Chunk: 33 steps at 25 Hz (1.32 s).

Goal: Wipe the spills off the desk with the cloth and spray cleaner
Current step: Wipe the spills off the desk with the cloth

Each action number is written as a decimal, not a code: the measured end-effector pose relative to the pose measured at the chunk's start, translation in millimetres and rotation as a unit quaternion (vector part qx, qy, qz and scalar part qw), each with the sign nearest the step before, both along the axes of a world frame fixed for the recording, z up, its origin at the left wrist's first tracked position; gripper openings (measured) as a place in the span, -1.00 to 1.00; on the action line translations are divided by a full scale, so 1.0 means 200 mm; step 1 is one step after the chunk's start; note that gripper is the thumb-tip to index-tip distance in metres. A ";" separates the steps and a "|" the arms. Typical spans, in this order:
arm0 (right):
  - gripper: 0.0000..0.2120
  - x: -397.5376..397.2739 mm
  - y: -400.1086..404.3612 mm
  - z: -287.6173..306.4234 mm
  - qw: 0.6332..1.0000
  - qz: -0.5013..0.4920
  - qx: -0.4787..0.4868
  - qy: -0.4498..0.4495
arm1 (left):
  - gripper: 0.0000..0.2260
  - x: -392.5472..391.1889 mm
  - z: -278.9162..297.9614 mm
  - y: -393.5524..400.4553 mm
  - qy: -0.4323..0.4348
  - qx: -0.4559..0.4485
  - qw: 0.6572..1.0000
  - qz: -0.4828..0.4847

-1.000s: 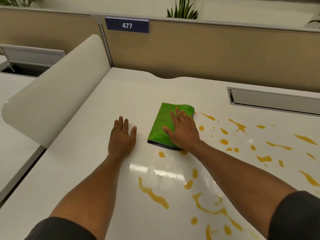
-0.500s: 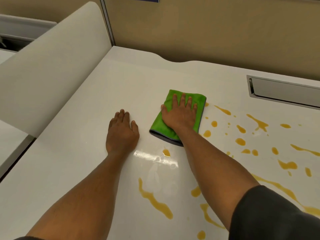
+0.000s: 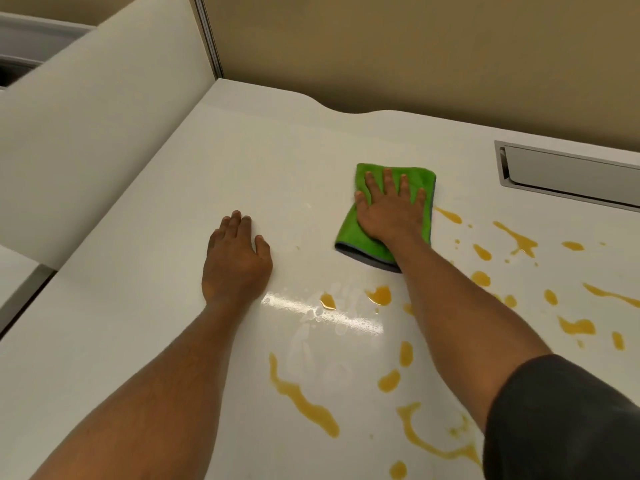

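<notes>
A folded green cloth (image 3: 360,245) with a grey edge lies on the white desk (image 3: 242,161). My right hand (image 3: 391,209) presses flat on it, fingers spread and straight. My left hand (image 3: 235,261) rests palm down on the bare desk, to the left of the cloth and apart from it. Orange spills (image 3: 304,403) streak and dot the desk in front of the cloth and to its right. A wet, foamy sheen (image 3: 325,317) sits between my forearms. No spray cleaner is in view.
A white curved divider panel (image 3: 86,133) rises along the desk's left edge. A tan partition wall (image 3: 415,46) closes the back. A grey recessed cable tray (image 3: 571,174) is set into the desk at the right rear.
My right hand has pushed the cloth away from me and slightly right, uncovering two orange drops near the wet patch. The view has tilted down. My left hand has stayed put.
</notes>
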State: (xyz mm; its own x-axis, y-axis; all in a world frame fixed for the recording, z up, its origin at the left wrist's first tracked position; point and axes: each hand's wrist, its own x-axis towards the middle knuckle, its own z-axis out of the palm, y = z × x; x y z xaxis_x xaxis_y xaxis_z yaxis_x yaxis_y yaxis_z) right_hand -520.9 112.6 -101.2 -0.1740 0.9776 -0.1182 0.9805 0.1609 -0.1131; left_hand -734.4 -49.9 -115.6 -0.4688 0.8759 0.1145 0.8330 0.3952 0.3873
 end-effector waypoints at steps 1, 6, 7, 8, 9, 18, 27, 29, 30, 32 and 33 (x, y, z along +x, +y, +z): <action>-0.40 -0.06 -0.06 0.00 0.999 0.039 0.007 0.004 | -0.52 0.00 0.00 0.00 -0.001 0.000 1.000 0.000; -0.42 0.12 -0.20 -0.02 0.971 0.234 0.036 -0.004 | -0.54 0.00 0.01 0.00 -0.005 0.000 1.000 0.002; -0.42 0.15 -0.16 -0.02 0.986 0.164 0.030 -0.006 | -0.54 0.00 0.00 0.00 -0.002 0.000 1.000 0.002; -0.42 0.15 -0.13 -0.01 0.997 0.080 0.015 -0.007 | -0.54 0.00 0.01 0.00 0.000 0.001 1.000 0.002; -0.42 0.10 -0.11 0.00 1.000 0.019 0.006 -0.001 | -0.54 0.00 0.01 0.00 0.001 0.001 1.000 0.001; -0.45 0.07 -0.36 -0.01 0.948 0.316 0.024 -0.002 | -0.54 0.01 0.03 0.00 -0.010 -0.002 1.000 0.001; -0.41 0.07 -0.41 -0.01 0.955 0.297 0.020 -0.001 | -0.50 0.00 0.03 -0.01 -0.002 -0.021 1.000 -0.002; -0.43 0.29 -0.35 -0.01 0.954 0.297 0.037 -0.013 | -0.50 0.01 0.03 -0.02 -0.007 -0.021 1.000 0.003; -0.44 0.40 -0.28 -0.01 0.969 0.244 0.037 -0.026 | -0.50 0.02 0.04 -0.02 -0.008 -0.019 1.000 0.006; -0.44 0.51 -0.17 0.00 0.995 0.087 0.026 -0.029 | -0.50 0.02 0.03 -0.01 0.000 -0.017 1.000 0.008; -0.43 0.49 -0.13 0.01 0.999 0.024 0.019 -0.017 | -0.49 0.02 0.03 -0.01 0.005 -0.017 1.000 0.008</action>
